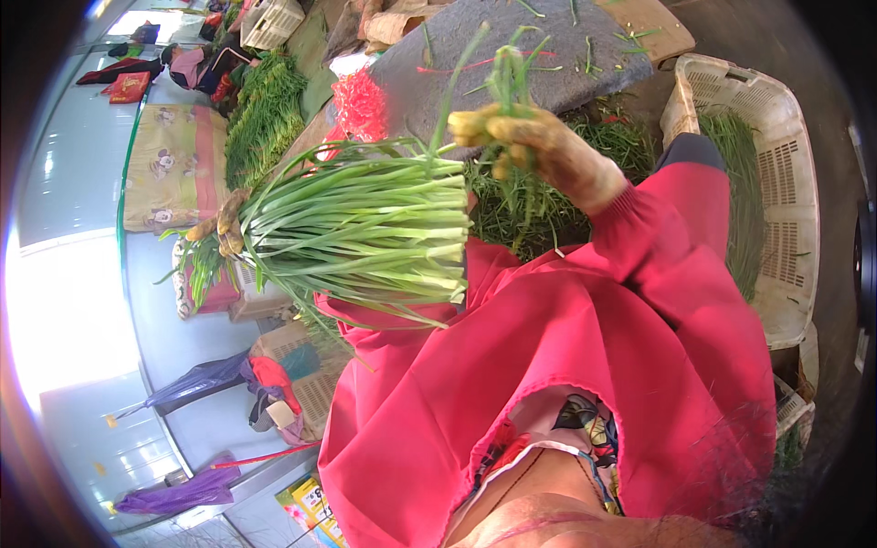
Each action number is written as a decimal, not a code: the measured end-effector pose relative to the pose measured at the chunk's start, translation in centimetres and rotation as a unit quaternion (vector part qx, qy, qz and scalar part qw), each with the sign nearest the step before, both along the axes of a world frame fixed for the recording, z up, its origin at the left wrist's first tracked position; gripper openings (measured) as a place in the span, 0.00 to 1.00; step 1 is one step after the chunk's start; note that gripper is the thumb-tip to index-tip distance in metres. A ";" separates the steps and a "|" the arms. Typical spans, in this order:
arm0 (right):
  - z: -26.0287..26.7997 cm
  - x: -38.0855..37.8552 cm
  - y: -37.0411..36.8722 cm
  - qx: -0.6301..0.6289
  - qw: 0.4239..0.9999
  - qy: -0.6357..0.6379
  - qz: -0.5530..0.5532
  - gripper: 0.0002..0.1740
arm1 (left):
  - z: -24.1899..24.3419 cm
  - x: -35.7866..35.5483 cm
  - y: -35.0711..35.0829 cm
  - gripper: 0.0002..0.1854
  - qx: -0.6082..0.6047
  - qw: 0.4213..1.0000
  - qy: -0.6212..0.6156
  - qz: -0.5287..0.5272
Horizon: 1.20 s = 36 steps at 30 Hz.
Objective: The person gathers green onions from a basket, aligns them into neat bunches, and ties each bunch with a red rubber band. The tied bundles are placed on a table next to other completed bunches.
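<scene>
A thick bunch of what looks like garlic chives (363, 226) is held sideways over the lap, pale cut ends pointing right. My left hand (226, 226), in a soiled glove, grips it near the leafy end; the bunch hides most of this hand. Beyond the cut ends, my right hand (545, 147), in a stained yellowish glove, pinches a few loose green stalks (508, 75). Some strands dangle beneath its fingers. Below that hand lies a heap of loose green trimmings (521, 219). A red apron-like garment (548, 329) covers my lap and arms.
A grey cloth-covered board (473, 55) holds scattered leaf bits, beside a bundle of red plastic ties (360, 103). To the right stands a white plastic crate (781, 205) with greens inside. Another person (199, 68) is beside a long pile of greens (267, 116). Umbrellas (199, 377) hang at left.
</scene>
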State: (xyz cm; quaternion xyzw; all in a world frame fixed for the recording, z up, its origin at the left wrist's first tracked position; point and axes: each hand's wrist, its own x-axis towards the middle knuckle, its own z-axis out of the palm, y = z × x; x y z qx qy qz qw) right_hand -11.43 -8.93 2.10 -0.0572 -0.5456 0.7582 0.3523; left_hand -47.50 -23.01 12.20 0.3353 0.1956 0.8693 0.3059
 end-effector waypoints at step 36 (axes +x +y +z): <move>-4.3 -7.9 -0.2 0.125 0.984 -0.065 -0.112 0.20 | -2.6 3.5 3.7 0.13 -0.112 0.987 -0.040 0.108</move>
